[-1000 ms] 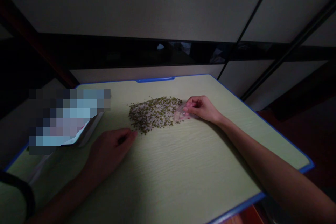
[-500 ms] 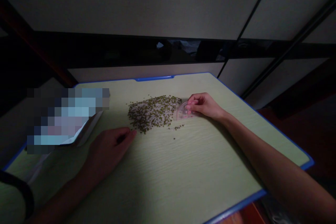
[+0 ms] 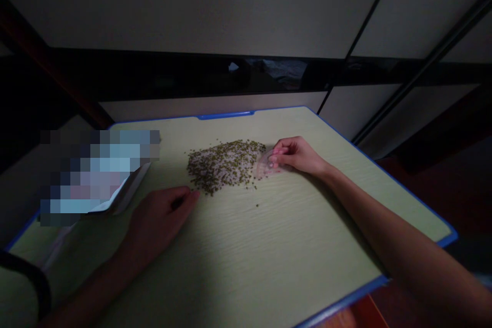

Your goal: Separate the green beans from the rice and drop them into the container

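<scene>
A spread pile of small green beans mixed with whitish grains lies on the pale green tabletop. Between thumb and fingers, my right hand pinches a clear protractor with pinkish markings. Its curved edge meets the right side of the pile. My left hand rests on the table at the pile's lower left corner, fingers curled in and thumb tip close to the beans. Nothing shows at its fingertips, and the inside of the palm is hidden.
A blurred-out flat object lies on the left of the table. One stray bean sits apart, below the pile. A blue rim with a handle edges the table. Behind stand cabinet panels. A black curved strap or bar crosses the lower left.
The protractor shifts slightly right, then back left against the pile. A few beans near its lower edge have moved left, and one lies apart below. My left hand stays in place.
</scene>
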Motion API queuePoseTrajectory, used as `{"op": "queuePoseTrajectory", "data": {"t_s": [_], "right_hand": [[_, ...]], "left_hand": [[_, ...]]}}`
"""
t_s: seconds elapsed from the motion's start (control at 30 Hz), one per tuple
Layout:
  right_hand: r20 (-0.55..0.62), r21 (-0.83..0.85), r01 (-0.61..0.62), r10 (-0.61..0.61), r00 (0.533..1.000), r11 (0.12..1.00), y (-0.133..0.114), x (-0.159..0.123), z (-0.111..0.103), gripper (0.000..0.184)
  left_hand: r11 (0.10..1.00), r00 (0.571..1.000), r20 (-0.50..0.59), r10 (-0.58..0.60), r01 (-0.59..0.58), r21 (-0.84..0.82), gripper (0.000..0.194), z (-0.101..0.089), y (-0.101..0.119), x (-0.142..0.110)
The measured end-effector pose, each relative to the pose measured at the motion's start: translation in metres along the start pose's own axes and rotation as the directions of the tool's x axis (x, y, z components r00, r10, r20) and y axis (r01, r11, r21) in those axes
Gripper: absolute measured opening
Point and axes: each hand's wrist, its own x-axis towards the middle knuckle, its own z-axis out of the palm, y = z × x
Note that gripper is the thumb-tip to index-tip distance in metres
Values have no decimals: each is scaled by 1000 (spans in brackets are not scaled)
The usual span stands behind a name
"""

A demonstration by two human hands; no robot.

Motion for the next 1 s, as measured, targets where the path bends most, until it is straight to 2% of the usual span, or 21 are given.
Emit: {"op": "queuePoseTrajectory", "data": {"t_s": [0.13, 0.47, 0.53, 0.73, 1.0], "right_hand": [[-70, -29, 9, -11, 997, 1000, 3, 1, -7, 35], [-78, -38, -26, 23, 997, 999, 4, -2, -26, 31], [-52, -40, -52, 50, 997, 998, 2, -4, -30, 29], [120, -58, -93, 99, 988, 994, -2, -8, -38, 24], [122, -120, -52, 66, 990, 991, 2, -5, -37, 26]], "left_hand": [[1000, 1000, 2, -7, 7, 3, 37, 0, 0, -1], [1000, 1000, 4, -9, 9, 9, 37, 0, 0, -1], [1000, 1000, 3, -1, 1, 11, 37, 0, -1, -1], [1000, 1000, -5, -10, 10, 10, 37, 1, -1, 0], [1000, 1000, 1, 2, -2, 0, 42, 3, -6, 2]]}}
